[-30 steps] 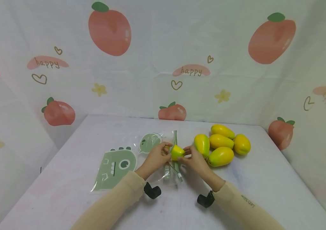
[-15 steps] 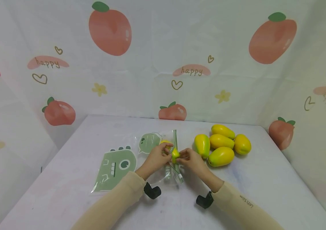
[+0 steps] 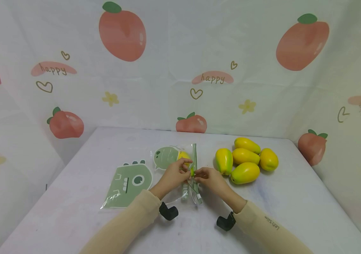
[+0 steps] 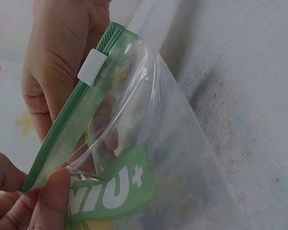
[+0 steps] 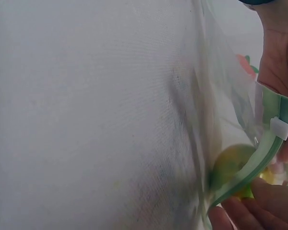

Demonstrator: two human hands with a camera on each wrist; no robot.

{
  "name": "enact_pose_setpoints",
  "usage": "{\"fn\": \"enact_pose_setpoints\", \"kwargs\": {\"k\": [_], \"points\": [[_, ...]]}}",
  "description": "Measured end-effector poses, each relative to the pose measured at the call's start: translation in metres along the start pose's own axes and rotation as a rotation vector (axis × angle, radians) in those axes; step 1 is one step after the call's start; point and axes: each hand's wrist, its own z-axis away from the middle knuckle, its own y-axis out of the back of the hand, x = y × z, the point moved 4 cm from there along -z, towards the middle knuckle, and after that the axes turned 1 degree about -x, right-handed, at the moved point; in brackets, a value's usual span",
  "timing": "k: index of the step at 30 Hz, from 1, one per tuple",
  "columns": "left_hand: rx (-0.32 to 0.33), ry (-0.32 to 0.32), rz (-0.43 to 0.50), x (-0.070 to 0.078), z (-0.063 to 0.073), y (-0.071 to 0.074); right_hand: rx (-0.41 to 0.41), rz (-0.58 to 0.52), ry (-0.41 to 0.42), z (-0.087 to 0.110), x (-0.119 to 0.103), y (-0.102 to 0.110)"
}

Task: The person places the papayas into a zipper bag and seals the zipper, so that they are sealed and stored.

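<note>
In the head view my left hand (image 3: 171, 175) pinches the mouth of a clear plastic slider bag (image 3: 164, 158) with a green dinosaur print. Its thumb and fingers grip the green zip strip, also plain in the left wrist view, where a white slider (image 4: 92, 67) sits near the strip's far end. A yellow mango (image 3: 184, 155) lies mostly inside the bag, its green tip at the opening. My right hand (image 3: 213, 179) holds that tip between bent fingers, partly hidden by the strip. Through the plastic, the right wrist view shows the mango's rounded body (image 5: 232, 165).
Several yellow-green mangoes (image 3: 245, 173) lie grouped to the right of my right hand. Left of my left forearm, a flat plastic bag (image 3: 126, 187) with a one-eyed green monster print rests on the white table (image 3: 72, 218). A fruit-patterned cloth (image 3: 155, 106) hangs behind.
The mango has slid leftward into the bag until mostly its tip shows at the mouth. My right hand has followed it left, while my left hand has kept its grip on the strip.
</note>
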Motion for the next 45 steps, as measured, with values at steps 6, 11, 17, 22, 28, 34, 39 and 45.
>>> {"fn": "enact_pose_setpoints", "kwargs": {"k": [6, 11, 17, 22, 28, 34, 39, 45], "points": [[0.000, 0.006, -0.014, 0.000, 0.001, 0.001, -0.018, -0.002, 0.005, 0.000, 0.001, 0.000], [-0.001, 0.004, -0.008, -0.001, 0.000, 0.001, -0.022, -0.004, -0.002, 0.000, 0.001, 0.001], [0.001, 0.009, -0.002, -0.001, 0.000, 0.001, -0.017, -0.005, -0.010, 0.000, 0.003, 0.002], [0.000, 0.009, 0.006, -0.001, 0.000, 0.001, -0.011, -0.005, -0.012, 0.001, 0.003, 0.005], [0.002, 0.007, 0.017, -0.001, 0.000, 0.000, -0.015, -0.019, 0.013, 0.002, 0.003, 0.010], [0.001, 0.008, 0.026, -0.001, 0.000, 0.001, -0.054, -0.055, 0.032, 0.002, 0.003, 0.019], [-0.003, 0.007, 0.027, -0.001, 0.001, 0.001, -0.090, -0.111, 0.094, 0.004, 0.001, 0.028], [0.003, 0.014, 0.021, -0.001, 0.001, 0.001, -0.099, -0.125, 0.208, 0.011, -0.004, 0.046]]}}
